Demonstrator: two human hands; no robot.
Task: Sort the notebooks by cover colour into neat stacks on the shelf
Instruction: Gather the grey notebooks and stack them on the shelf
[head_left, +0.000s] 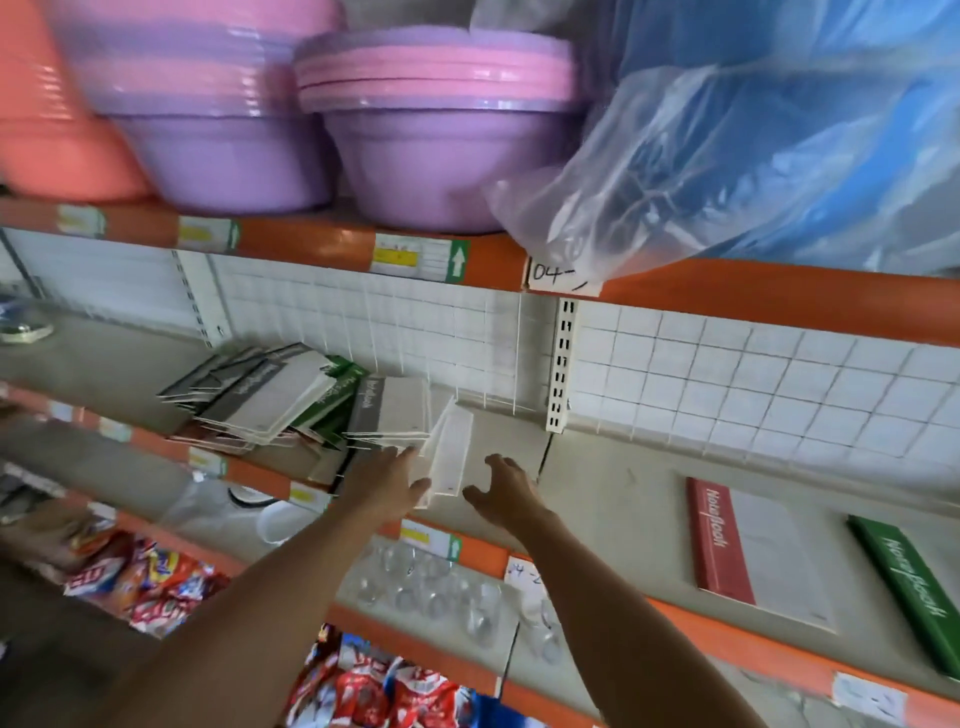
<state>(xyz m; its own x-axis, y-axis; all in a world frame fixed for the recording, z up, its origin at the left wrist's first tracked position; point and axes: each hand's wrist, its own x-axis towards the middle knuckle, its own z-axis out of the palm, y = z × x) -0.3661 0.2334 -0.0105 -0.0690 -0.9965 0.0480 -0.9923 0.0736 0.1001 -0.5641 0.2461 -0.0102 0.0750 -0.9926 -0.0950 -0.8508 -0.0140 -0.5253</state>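
A loose pile of notebooks (270, 400) with grey, green and red spines leans on the grey shelf (613, 499), left of centre. Beside the pile, a tilted bundle of white-backed notebooks (449, 449) stands on edge. My left hand (387, 480) holds this bundle from the left, thumb on its lower edge. My right hand (501, 488) hovers just right of the bundle with spread, relaxed fingers and holds nothing. A red-spined notebook (727, 540) lies flat at the right. A green-spined notebook (914, 587) lies further right, partly cut off.
A white wire grid (727, 374) backs the shelf. Purple and pink basins (431, 130) and a blue plastic bag (753, 145) fill the shelf above. Below sit clear glasses (431, 587) and snack packets (150, 587). Orange shelf edges carry price labels.
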